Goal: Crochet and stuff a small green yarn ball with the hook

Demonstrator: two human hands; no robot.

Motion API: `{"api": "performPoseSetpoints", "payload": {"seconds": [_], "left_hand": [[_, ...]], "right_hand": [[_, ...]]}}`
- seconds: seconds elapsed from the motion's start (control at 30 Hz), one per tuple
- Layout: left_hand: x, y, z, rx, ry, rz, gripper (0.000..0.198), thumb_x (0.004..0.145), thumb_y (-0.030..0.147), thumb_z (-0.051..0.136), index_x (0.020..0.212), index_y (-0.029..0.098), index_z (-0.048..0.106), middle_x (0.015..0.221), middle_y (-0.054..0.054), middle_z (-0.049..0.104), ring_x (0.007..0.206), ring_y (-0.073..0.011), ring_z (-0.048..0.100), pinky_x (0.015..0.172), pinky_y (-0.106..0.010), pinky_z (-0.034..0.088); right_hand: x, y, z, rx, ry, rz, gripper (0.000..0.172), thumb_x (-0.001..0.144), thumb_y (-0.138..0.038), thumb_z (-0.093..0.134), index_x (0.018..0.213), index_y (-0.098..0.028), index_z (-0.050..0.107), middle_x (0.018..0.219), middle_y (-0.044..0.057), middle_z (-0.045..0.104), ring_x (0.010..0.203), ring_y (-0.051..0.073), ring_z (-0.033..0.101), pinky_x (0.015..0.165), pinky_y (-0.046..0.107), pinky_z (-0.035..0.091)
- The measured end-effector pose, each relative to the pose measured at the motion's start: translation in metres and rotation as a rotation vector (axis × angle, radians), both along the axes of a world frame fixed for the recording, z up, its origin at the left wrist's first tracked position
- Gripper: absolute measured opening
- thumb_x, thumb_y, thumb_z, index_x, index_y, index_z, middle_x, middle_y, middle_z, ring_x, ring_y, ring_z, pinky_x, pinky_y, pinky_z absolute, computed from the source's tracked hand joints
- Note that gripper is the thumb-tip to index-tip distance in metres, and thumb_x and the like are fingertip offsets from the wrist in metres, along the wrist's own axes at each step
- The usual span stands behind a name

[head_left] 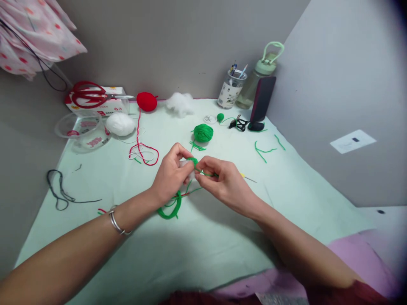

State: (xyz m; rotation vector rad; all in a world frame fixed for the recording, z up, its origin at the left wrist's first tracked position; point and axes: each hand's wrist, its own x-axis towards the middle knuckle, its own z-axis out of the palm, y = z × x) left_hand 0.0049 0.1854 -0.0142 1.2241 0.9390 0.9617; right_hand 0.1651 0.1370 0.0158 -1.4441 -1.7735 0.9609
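Small green piece (192, 161), white fluff (191, 175) against it, centre of frame. My left hand (171, 173) has thumb and fingers closed on it; my right hand (227, 183), fingertips nearly together, seems to pinch green yarn (207, 174). Probably feather-light, squashy, snag-prone; best gripped gently by the green edge.

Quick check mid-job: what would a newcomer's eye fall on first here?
Likely the left hand and right hand, meeting mid-picture at a small green piece. Next, the red ball near the back wall and the red-handled scissors at back left. The green ball sits just beyond the hands.
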Motion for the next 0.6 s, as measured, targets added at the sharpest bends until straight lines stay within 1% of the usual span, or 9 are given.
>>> {"api": "performPoseSetpoints", "payload": {"seconds": [0.07, 0.17, 0.27, 0.33, 0.4, 0.5, 0.53, 0.6], "left_hand": [[0.001, -0.002, 0.000, -0.099, -0.040, -0.023, 0.020, 0.080, 0.018, 0.070, 0.086, 0.022, 0.052, 0.065, 0.008, 0.060, 0.045, -0.0089, 0.055, 0.046, -0.024, 0.045], [0.000, -0.003, 0.001, -0.173, -0.139, -0.071, 0.016, 0.084, 0.020, 0.070, 0.088, 0.021, 0.054, 0.068, 0.004, 0.066, 0.059, -0.0124, 0.065, 0.060, -0.027, 0.056], [-0.002, -0.003, 0.002, -0.133, -0.226, -0.142, 0.021, 0.088, 0.027, 0.075, 0.094, 0.020, 0.056, 0.087, 0.001, 0.068, 0.079, -0.0155, 0.072, 0.077, -0.034, 0.065], [-0.004, -0.001, 0.000, -0.086, -0.240, -0.191, 0.028, 0.086, 0.029, 0.081, 0.098, 0.020, 0.057, 0.098, 0.001, 0.066, 0.082, -0.0157, 0.075, 0.083, -0.038, 0.067], [-0.004, 0.002, -0.002, -0.054, -0.222, -0.223, 0.034, 0.084, 0.030, 0.084, 0.100, 0.020, 0.056, 0.101, 0.002, 0.064, 0.078, -0.0150, 0.078, 0.083, -0.037, 0.067], [-0.005, 0.005, -0.006, -0.048, -0.176, -0.221, 0.033, 0.085, 0.031, 0.082, 0.099, 0.020, 0.054, 0.095, 0.003, 0.065, 0.072, -0.0155, 0.079, 0.079, -0.035, 0.067], [-0.005, 0.005, -0.007, -0.042, -0.156, -0.199, 0.031, 0.085, 0.029, 0.081, 0.098, 0.021, 0.053, 0.092, 0.004, 0.065, 0.069, -0.0152, 0.079, 0.077, -0.034, 0.066], [-0.005, 0.004, -0.008, -0.006, -0.101, -0.135, 0.028, 0.085, 0.024, 0.078, 0.094, 0.022, 0.052, 0.083, 0.006, 0.063, 0.061, -0.0131, 0.075, 0.067, -0.030, 0.062]], "right_hand": [[-0.002, 0.001, -0.005, 0.075, -0.081, -0.042, 0.011, 0.087, -0.023, 0.058, 0.078, -0.023, 0.052, 0.060, -0.009, 0.035, 0.056, 0.010, 0.029, 0.058, 0.028, 0.025], [0.000, 0.005, -0.012, 0.137, -0.129, -0.131, 0.016, 0.086, -0.025, 0.061, 0.074, -0.024, 0.050, 0.060, -0.008, 0.039, 0.056, 0.010, 0.029, 0.059, 0.028, 0.026], [0.007, 0.009, -0.014, 0.114, -0.083, -0.190, 0.021, 0.086, -0.027, 0.063, 0.068, -0.023, 0.052, 0.058, -0.007, 0.042, 0.056, 0.010, 0.031, 0.058, 0.029, 0.025], [0.011, 0.012, -0.013, 0.081, -0.036, -0.204, 0.023, 0.087, -0.031, 0.065, 0.068, -0.022, 0.057, 0.056, -0.007, 0.042, 0.056, 0.010, 0.032, 0.056, 0.029, 0.024], [0.014, 0.014, -0.010, 0.034, 0.046, -0.194, 0.029, 0.089, -0.040, 0.068, 0.068, -0.021, 0.059, 0.055, -0.007, 0.041, 0.056, 0.010, 0.030, 0.055, 0.029, 0.023], [0.014, 0.013, -0.004, -0.031, 0.175, -0.122, 0.039, 0.091, -0.052, 0.069, 0.070, -0.020, 0.060, 0.055, -0.008, 0.041, 0.054, 0.010, 0.029, 0.053, 0.029, 0.022], [0.013, 0.012, -0.002, -0.047, 0.194, -0.089, 0.039, 0.092, -0.052, 0.069, 0.071, -0.020, 0.060, 0.056, -0.007, 0.043, 0.054, 0.009, 0.030, 0.053, 0.029, 0.022], [0.007, 0.007, 0.002, -0.071, 0.187, -0.034, 0.035, 0.096, -0.046, 0.065, 0.073, -0.019, 0.061, 0.058, -0.006, 0.048, 0.054, 0.009, 0.032, 0.053, 0.029, 0.022]]}}
